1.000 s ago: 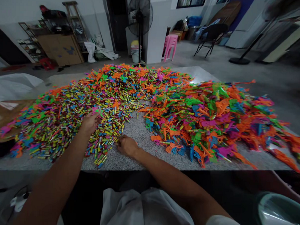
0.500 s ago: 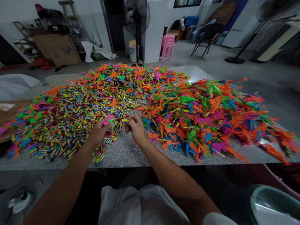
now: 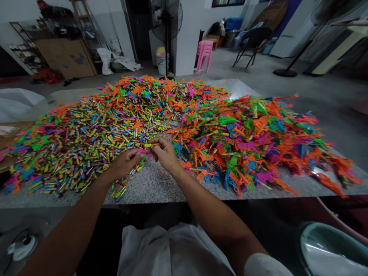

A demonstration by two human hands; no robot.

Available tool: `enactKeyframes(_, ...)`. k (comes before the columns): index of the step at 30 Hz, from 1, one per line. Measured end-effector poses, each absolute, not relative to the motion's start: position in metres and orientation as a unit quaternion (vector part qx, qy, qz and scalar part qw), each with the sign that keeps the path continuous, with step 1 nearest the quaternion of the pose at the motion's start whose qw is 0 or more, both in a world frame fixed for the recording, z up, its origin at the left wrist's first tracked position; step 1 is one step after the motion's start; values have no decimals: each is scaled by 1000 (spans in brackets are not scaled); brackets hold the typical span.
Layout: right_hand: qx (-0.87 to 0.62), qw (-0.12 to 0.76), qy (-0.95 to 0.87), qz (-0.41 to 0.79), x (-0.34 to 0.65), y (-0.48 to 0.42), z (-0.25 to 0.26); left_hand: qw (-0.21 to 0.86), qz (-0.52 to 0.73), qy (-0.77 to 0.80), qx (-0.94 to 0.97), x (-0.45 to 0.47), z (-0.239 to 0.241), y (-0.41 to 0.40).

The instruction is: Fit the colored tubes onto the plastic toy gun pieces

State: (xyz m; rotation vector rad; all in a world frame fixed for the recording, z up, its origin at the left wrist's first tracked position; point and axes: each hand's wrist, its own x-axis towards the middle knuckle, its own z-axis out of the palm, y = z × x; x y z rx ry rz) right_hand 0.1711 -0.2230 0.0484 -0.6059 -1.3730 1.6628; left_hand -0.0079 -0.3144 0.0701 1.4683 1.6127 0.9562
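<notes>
- Two bare hands, near each other above the front part of a speckled grey table point(image 3: 158, 187), each with a small part at the fingertips
- Left hand point(image 3: 125, 164): thumb and forefinger closed in a pinch on a pink-and-green plastic piece point(image 3: 143, 152); remaining fingers curled toward the palm
- Right hand point(image 3: 165, 154): forefinger bent, thumb opposed, fingertips closed on a short yellow tube point(image 3: 148, 145); back of the hand faces up
- Plastic piece: bright pink with a green portion, partly covered by the fingers — full outline not visible
- Yellow tube: slim, with a paler section at the fingertip end; points leftward, just above the plastic piece — contact between the two cannot be determined
- Position of both parts: between the hands, in front of the wearer, at the right edge of the tube heap point(image 3: 90, 144)
- Tube heap: many short tubes in yellow, blue and dark red, bordered by loose coloured plastic pieces
- Right of the hands: a pile of toy guns point(image 3: 256, 144), orange, green, blue and magenta, some with tubes visible at the ends
</notes>
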Motion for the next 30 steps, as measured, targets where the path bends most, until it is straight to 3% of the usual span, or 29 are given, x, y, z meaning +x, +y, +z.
enactKeyframes(9,-206,367,-557,716,177,-220,44,362,263,626,638,-6,85,-317)
enactKeyframes(23,-158,359,-501,771,181,-224,25,320,230,606,691,-9,94,-316)
enactKeyframes(30,-163,318,-479,802,187,-224,24,349,217,606,681,-6,97,-316)
